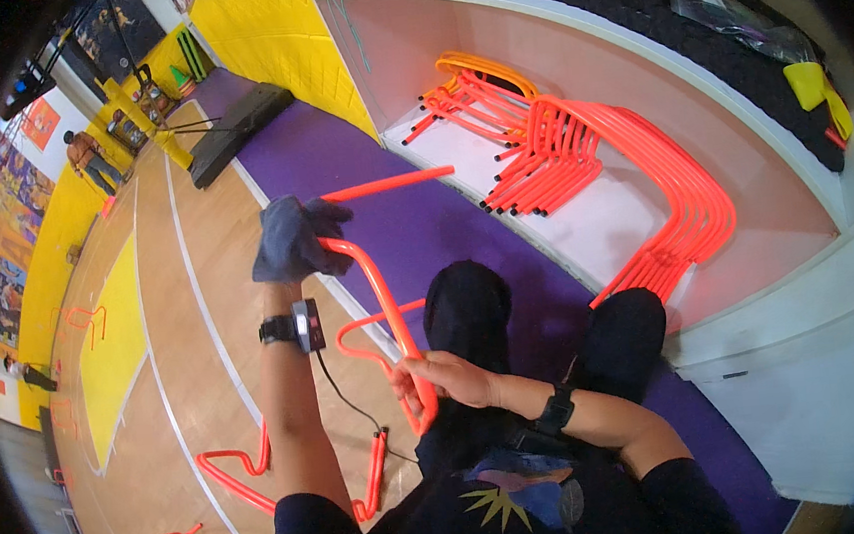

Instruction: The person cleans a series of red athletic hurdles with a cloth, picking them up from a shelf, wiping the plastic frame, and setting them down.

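Note:
In the head view, an orange-red tubular training hurdle (383,279) is held up before my knees. My left hand (293,236), covered by a dark grey cloth, grips it near its upper bend, with the cloth around the tube. My right hand (443,380) grips the lower bend with bare fingers. One straight leg of the hurdle reaches right from the cloth. More orange-red hurdles (237,487) lie on the wooden floor beside my left arm. A row of nested orange-red hurdles (612,128) with black end caps stands on the white cabinet shelf (633,209) in front of me.
Smaller orange hurdles (483,67) stand at the shelf's left. A dark padded hoop base (243,131) rests on the purple floor strip (312,140). A person (91,161) stands far left, with another person (29,372) farther down. A cable hangs from my left wrist device (309,325).

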The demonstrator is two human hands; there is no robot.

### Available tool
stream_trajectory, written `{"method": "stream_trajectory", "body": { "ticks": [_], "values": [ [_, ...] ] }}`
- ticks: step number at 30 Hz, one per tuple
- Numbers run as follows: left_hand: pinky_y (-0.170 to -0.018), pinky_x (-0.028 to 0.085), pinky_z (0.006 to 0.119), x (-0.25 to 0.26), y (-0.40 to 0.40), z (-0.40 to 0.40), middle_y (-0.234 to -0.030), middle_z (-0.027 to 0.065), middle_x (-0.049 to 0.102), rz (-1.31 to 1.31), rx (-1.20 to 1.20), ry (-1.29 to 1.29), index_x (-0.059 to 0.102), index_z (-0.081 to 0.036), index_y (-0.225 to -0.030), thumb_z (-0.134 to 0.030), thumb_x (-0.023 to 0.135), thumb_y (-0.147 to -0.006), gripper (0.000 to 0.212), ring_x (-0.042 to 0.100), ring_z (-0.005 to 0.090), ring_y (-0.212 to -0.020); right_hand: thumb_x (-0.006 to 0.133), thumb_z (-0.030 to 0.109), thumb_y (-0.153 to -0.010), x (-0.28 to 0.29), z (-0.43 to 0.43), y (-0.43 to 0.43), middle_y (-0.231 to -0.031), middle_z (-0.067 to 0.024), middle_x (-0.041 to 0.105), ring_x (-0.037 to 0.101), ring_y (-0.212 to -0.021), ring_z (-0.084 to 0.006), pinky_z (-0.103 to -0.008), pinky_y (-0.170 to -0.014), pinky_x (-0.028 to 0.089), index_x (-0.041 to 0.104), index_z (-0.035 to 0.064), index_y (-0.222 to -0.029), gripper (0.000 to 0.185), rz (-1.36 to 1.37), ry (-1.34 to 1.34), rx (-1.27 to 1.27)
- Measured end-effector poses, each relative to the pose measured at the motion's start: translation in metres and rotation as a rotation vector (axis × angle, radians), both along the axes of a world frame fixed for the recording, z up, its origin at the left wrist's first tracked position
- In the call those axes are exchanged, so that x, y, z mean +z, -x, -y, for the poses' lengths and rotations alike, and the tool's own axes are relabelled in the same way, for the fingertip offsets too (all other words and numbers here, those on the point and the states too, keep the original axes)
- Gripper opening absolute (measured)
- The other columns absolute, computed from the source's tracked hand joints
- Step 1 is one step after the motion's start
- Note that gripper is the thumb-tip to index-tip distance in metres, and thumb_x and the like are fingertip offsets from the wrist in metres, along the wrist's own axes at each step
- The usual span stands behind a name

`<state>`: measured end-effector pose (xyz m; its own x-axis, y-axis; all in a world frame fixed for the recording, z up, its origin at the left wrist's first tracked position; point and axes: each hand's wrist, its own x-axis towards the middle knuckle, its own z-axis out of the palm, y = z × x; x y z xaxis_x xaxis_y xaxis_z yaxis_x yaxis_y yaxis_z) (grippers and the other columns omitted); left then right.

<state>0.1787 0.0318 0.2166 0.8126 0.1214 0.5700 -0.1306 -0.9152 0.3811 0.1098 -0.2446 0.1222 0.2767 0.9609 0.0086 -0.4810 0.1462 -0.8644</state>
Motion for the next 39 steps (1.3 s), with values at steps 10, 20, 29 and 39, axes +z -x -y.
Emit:
{"method": "stream_trajectory", "body": {
  "ticks": [10, 20, 29, 39],
  "values": [
    [-0.068, 0.051, 0.029, -0.009, -0.005, -0.079, -0.078, 0.0045, 0.068, -0.201, -0.283, 0.03, 0.07, -0.008, -0.083, -0.015, 0.07, -0.068, 0.016, 0.066, 0.0189, -0.076, 0.033, 0.036, -0.102, -0.008, 0.016, 0.004, -0.057, -0.003, 0.045, 0.048, -0.047, -0.0149, -0.0293, -0.049, 0.043, 0.04, 0.0078, -0.091, 0.031, -0.157, 0.023, 0.047],
    [-0.073, 0.05, 0.032, 0.005, -0.109, 0.008, -0.093, 0.0063, 0.067, -1.022, -0.206, 0.329, 0.063, -0.003, -0.104, -0.029, 0.064, -0.084, 0.033, 0.062, 0.0173, -0.079, 0.04, 0.036, -0.1, 0.013, 0.014, 0.029, -0.059, -0.0033, 0.051, 0.051, -0.047, -0.0122, -0.0265, -0.044, 0.042, 0.046, 0.0059, -0.09, 0.033, 0.072, 0.029, 0.21],
    [-0.071, 0.052, 0.034, 0.048, -0.112, 0.005, -0.091, 0.0081, 0.07, -1.33, -0.088, -0.132, 0.065, -0.004, -0.107, -0.04, 0.066, -0.08, 0.045, 0.066, 0.0199, -0.077, 0.038, 0.039, -0.099, -0.001, 0.039, -0.004, -0.058, -0.0019, 0.046, 0.051, -0.047, -0.0121, -0.0279, -0.044, 0.045, 0.043, 0.0081, -0.084, 0.035, -0.078, 0.126, -0.029],
    [-0.079, 0.052, 0.031, -0.015, -0.045, -0.072, -0.093, 0.0091, 0.068, -0.784, -0.067, 0.766, 0.065, -0.005, -0.107, -0.022, 0.059, -0.087, 0.027, 0.065, 0.0196, -0.083, 0.04, 0.036, -0.099, -0.021, 0.028, -0.012, -0.06, -0.0005, 0.045, 0.049, -0.046, -0.0117, -0.0302, -0.05, 0.049, 0.039, 0.0082, -0.092, 0.029, -0.167, 0.1, -0.104]
  ]
}}
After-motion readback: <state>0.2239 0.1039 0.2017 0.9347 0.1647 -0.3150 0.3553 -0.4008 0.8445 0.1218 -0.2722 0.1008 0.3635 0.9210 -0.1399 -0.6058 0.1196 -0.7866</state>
